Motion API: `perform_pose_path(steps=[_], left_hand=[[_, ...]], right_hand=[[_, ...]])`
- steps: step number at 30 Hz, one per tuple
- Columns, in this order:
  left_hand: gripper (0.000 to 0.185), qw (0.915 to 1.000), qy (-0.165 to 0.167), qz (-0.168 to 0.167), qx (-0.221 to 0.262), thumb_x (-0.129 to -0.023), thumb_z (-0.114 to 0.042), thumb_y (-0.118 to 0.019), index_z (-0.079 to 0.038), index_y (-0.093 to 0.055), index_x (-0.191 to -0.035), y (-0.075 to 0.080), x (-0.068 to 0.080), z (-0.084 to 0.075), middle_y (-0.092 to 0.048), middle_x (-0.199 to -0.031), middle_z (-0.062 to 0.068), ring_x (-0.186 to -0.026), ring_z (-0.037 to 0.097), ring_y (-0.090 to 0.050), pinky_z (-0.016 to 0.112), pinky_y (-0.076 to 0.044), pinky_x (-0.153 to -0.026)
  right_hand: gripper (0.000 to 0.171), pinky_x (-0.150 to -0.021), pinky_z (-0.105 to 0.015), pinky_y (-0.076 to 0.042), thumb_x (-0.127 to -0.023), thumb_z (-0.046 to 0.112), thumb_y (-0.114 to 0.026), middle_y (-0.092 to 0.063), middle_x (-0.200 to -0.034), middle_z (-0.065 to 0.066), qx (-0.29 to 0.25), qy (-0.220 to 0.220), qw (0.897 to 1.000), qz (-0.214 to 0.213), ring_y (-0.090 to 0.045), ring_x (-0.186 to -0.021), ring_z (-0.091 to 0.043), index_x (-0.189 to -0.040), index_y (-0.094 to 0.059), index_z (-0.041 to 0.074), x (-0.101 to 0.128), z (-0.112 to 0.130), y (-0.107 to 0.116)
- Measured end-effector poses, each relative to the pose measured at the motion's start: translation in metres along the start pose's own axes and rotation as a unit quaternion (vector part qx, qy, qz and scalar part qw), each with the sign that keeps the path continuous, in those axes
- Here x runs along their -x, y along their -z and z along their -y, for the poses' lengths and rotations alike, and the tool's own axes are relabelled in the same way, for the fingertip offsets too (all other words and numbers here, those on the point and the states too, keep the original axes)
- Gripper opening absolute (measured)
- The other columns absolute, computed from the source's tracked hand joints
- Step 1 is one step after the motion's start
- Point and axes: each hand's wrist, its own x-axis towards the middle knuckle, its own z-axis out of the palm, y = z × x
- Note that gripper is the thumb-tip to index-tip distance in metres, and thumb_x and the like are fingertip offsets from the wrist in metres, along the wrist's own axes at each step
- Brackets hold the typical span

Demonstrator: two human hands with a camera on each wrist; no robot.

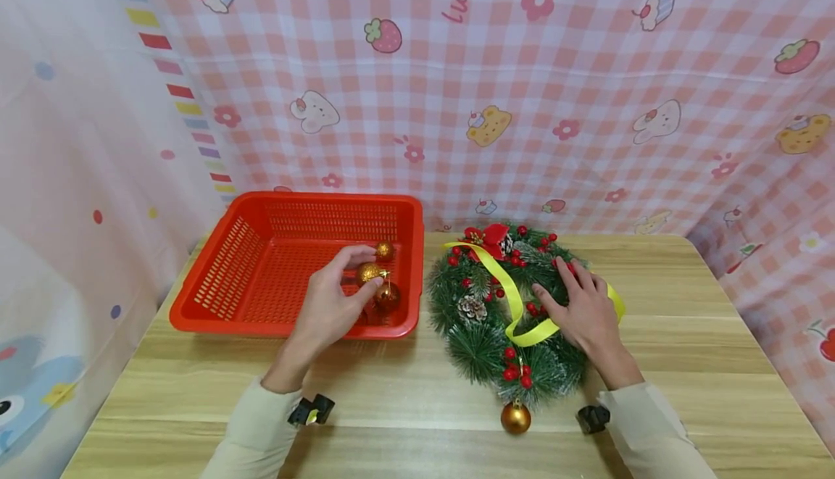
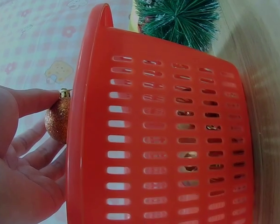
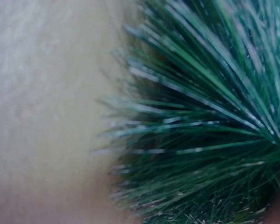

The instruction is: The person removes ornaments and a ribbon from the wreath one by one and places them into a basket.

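My left hand (image 1: pixel 331 303) is over the right end of a red plastic basket (image 1: pixel 212 319). It holds a glittery gold ball ornament (image 1: pixel 367 273) between thumb and fingers. In the left wrist view the same glittery ball (image 2: pixel 57 119) shows its gold cap beside the thumb, level with the basket rim. Another small glittery ball (image 1: pixel 385 250) and a shiny bronze ball (image 1: pixel 389 296) are in the basket close by. My right hand (image 1: pixel 590 316) rests on the right side of a green wreath (image 1: pixel 476 348), fingers spread over its needles and a yellow ribbon (image 1: pixel 510 290).
Red berries (image 1: pixel 511 373), a pinecone (image 1: pixel 471 308) and a red flower (image 1: pixel 488 238) decorate the wreath. A gold ball (image 1: pixel 516 417) lies at its front edge on the wooden table (image 1: pixel 404 406). Behind the table hangs a pink checked cloth (image 1: pixel 430 167).
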Motion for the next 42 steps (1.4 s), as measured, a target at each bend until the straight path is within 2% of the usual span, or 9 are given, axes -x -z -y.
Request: perform_pose_path(steps=[8, 15, 20, 24, 28, 31, 36, 39, 42], left_hand=[[0.039, 0.9999, 0.012, 0.012, -0.003, -0.087, -0.008, -0.075, -0.011, -0.060, -0.123, 0.001, 0.002, 0.002, -0.069, -0.117, 0.006, -0.108, 0.022, -0.063, 0.041, -0.054, -0.089], [0.041, 0.9995, 0.022, 0.023, -0.002, -0.089, -0.011, -0.073, -0.012, -0.057, -0.127, 0.002, 0.004, 0.001, -0.066, -0.122, 0.008, -0.113, 0.027, -0.062, 0.048, -0.051, -0.096], [0.039, 0.9988, 0.034, 0.034, 0.005, -0.091, -0.013, -0.071, -0.014, -0.057, -0.128, -0.002, 0.005, -0.002, -0.066, -0.122, 0.011, -0.107, 0.032, -0.063, 0.049, -0.052, -0.092], [0.039, 0.9987, 0.016, 0.048, -0.005, -0.092, -0.014, -0.070, -0.012, -0.057, -0.129, -0.009, 0.006, -0.005, -0.066, -0.123, 0.010, -0.109, 0.028, -0.062, 0.046, -0.053, -0.090], [0.042, 0.9967, -0.002, 0.068, -0.043, -0.094, -0.017, -0.069, -0.011, -0.056, -0.133, -0.019, 0.008, -0.006, -0.063, -0.128, 0.009, -0.119, 0.027, -0.059, 0.045, -0.050, -0.097], [0.048, 0.9918, 0.000, 0.088, -0.093, -0.095, -0.026, -0.067, -0.012, -0.053, -0.139, -0.028, 0.009, -0.007, -0.059, -0.135, 0.010, -0.125, 0.028, -0.056, 0.048, -0.046, -0.102], [0.060, 0.9771, 0.011, 0.120, -0.175, -0.097, -0.044, -0.060, -0.018, -0.045, -0.149, -0.040, 0.011, -0.009, -0.053, -0.145, 0.010, -0.129, 0.033, -0.053, 0.057, -0.045, -0.101], [0.065, 0.9670, 0.021, 0.133, -0.216, -0.097, -0.051, -0.055, -0.022, -0.039, -0.153, -0.044, 0.012, -0.009, -0.052, -0.147, 0.009, -0.127, 0.035, -0.054, 0.059, -0.046, -0.097], [0.067, 0.9582, 0.026, 0.143, -0.247, -0.098, -0.056, -0.051, -0.026, -0.034, -0.155, -0.046, 0.012, -0.009, -0.052, -0.147, 0.008, -0.126, 0.034, -0.056, 0.054, -0.050, -0.094]], right_hand=[[0.080, -0.097, -0.071, -0.034, -0.098, 0.062, -0.041, -0.025, -0.157, -0.028, 0.003, 0.001, 1.000, 0.002, -0.029, -0.132, -0.056, -0.156, -0.029, 0.007, 0.000, -0.001, 0.001], [0.080, -0.096, -0.071, -0.034, -0.099, 0.062, -0.040, -0.026, -0.156, -0.029, 0.005, 0.003, 1.000, 0.003, -0.030, -0.131, -0.056, -0.155, -0.030, 0.007, 0.000, 0.000, 0.000], [0.080, -0.096, -0.071, -0.034, -0.098, 0.062, -0.041, -0.026, -0.156, -0.029, 0.006, 0.001, 1.000, 0.002, -0.030, -0.131, -0.056, -0.155, -0.030, 0.007, 0.000, 0.000, 0.001], [0.080, -0.096, -0.071, -0.034, -0.098, 0.063, -0.040, -0.025, -0.157, -0.028, 0.009, -0.002, 1.000, 0.008, -0.029, -0.132, -0.056, -0.156, -0.029, 0.008, -0.001, 0.001, 0.002], [0.081, -0.096, -0.070, -0.035, -0.098, 0.063, -0.040, -0.025, -0.157, -0.028, 0.010, -0.005, 1.000, 0.011, -0.030, -0.132, -0.056, -0.156, -0.028, 0.008, -0.001, 0.002, 0.002], [0.081, -0.096, -0.070, -0.035, -0.098, 0.064, -0.039, -0.025, -0.156, -0.028, 0.010, -0.007, 1.000, 0.012, -0.029, -0.132, -0.056, -0.156, -0.028, 0.007, -0.001, 0.002, 0.001], [0.084, -0.097, -0.071, -0.034, -0.098, 0.066, -0.035, -0.024, -0.157, -0.028, 0.006, -0.026, 1.000, 0.014, -0.028, -0.132, -0.057, -0.157, -0.024, 0.007, 0.002, 0.004, 0.001], [0.086, -0.097, -0.071, -0.034, -0.098, 0.068, -0.030, -0.021, -0.158, -0.028, 0.006, -0.060, 0.998, 0.015, -0.025, -0.134, -0.058, -0.158, -0.020, 0.006, 0.005, 0.007, 0.001], [0.089, -0.096, -0.072, -0.035, -0.097, 0.070, -0.025, -0.018, -0.159, -0.028, 0.007, -0.106, 0.994, 0.011, -0.023, -0.135, -0.059, -0.158, -0.015, 0.006, 0.009, 0.012, 0.000]])
